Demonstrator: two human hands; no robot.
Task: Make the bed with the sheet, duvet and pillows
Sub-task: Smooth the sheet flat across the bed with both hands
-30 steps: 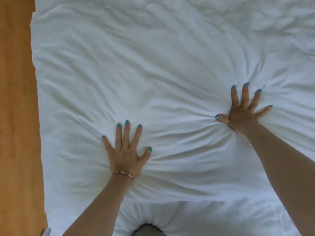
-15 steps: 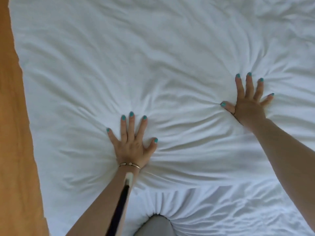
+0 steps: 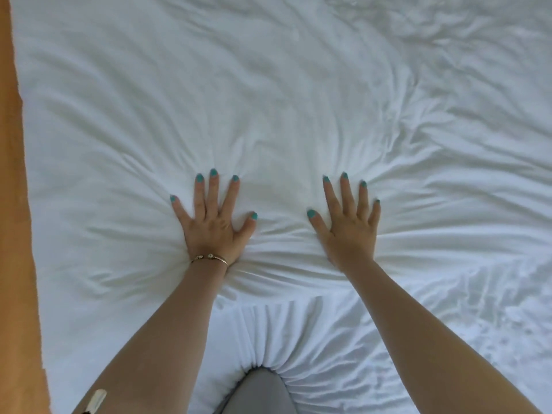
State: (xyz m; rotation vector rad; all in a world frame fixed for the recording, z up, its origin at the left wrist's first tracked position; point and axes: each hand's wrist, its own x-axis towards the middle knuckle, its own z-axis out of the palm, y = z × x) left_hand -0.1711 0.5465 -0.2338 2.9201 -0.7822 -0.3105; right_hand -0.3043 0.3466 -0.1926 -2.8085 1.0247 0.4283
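Your left hand (image 3: 212, 225) and right hand (image 3: 349, 227) press flat on the white duvet (image 3: 268, 100), fingers spread straight, gripping nothing. The duvet covers the bed, its near edge just behind your wrists, over the gathered sheet (image 3: 298, 333). A bracelet (image 3: 209, 258) circles your left wrist.
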